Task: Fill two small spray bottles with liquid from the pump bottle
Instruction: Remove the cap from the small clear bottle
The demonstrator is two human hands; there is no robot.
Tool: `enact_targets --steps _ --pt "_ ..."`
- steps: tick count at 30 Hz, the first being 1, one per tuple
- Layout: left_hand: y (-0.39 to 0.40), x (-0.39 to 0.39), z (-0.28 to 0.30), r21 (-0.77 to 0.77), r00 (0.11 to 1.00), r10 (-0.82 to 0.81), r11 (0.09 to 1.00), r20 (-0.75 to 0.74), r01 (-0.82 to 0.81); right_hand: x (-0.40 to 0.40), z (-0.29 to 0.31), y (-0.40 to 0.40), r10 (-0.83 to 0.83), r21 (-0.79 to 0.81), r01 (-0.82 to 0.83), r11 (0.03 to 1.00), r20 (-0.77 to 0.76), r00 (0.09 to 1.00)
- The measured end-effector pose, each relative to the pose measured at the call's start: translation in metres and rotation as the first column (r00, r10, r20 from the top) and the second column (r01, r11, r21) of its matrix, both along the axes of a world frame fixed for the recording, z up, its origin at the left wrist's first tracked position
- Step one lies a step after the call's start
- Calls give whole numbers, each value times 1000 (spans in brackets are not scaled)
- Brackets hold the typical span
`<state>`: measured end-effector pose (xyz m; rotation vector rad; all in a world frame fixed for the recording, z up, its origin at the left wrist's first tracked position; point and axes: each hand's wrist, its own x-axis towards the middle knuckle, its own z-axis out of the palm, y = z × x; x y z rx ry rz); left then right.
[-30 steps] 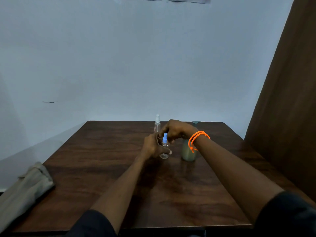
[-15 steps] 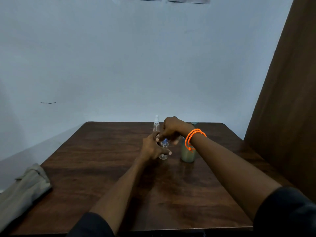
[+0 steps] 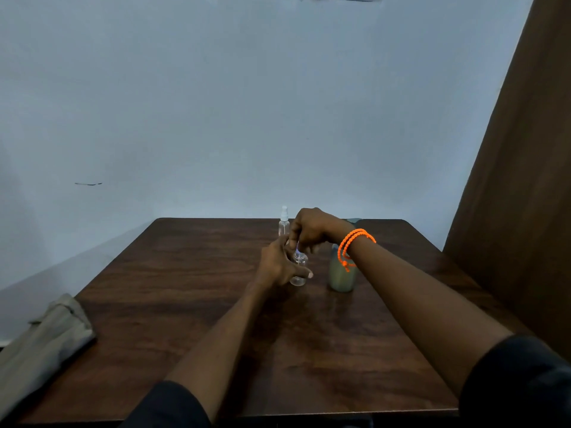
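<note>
The small clear spray bottle (image 3: pixel 298 270) stands on the tabletop (image 3: pixel 191 288), gripped by the left hand (image 3: pixel 278 264) while the right hand (image 3: pixel 312 227) pinches its blue cap (image 3: pixel 297 250).

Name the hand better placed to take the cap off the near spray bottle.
Right hand: it pinches the blue cap from above, while the left hand holds the near spray bottle on the table.

Single head-worn view, forward and down over the table (image 3: pixel 185 304), mid-range.
</note>
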<state>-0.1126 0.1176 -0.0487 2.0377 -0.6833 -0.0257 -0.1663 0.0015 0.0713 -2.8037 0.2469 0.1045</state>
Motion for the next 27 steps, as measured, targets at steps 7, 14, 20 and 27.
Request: enact_targets --steps 7,14,20,27 --pt "-1 -2 2 16 1000 22 1000 -1 -22 -4 13 -6 14 20 -15 1000 34 999" --pt "-1 -6 1 -39 999 -2 999 -54 0 5 55 -28 -214 -3 224 975 289 933" --pt "-2 -8 -1 -92 998 -12 996 -68 6 3 15 -20 -174 -249 204 947 138 975" --pt "-4 -7 -3 -82 999 15 996 -37 -18 6 -15 -5 -76 -575 91 813 50 996"
